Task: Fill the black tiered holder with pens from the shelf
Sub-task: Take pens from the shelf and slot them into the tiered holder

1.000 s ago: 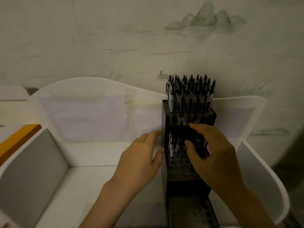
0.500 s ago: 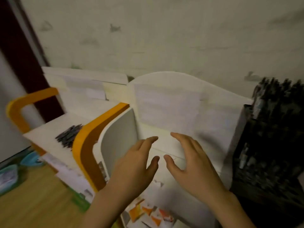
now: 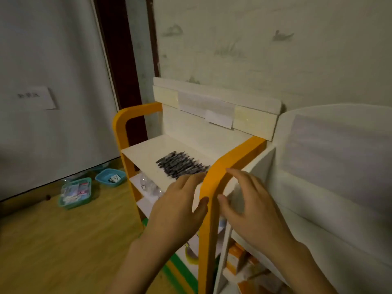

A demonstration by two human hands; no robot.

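A heap of dark pens (image 3: 182, 165) lies just left of the frame's centre, on the flat top board of a small white shelf (image 3: 146, 152). The pens are slim, matt grey-black sticks, lying roughly parallel and pointing toward the upper left, piled loosely. The shelf's board looks smooth and slightly glossy. Two broad orange side frames (image 3: 214, 187) with rounded corners bracket it, one at the far left end and one in the near centre, bending over like a flat band. Its white back panel carries pale rectangular labels (image 3: 218, 118).

To the right of the frame stands a white unit with a softly curved top edge (image 3: 331, 115), matt and plain. On the wooden floor at the lower left sit two shallow teal plastic baskets (image 3: 75, 193), with small packets inside.

Both hands hang in the lower centre, palms down, holding nothing. The left hand (image 3: 176, 211) has its fingers straight and loosely together, tips near the closest pens, thumb beside the orange frame. The right hand (image 3: 248, 206) is spread wide on the other side of that frame, fingers gently arched and blurred, thumb pointing toward the orange band. The black tiered holder is out of view.
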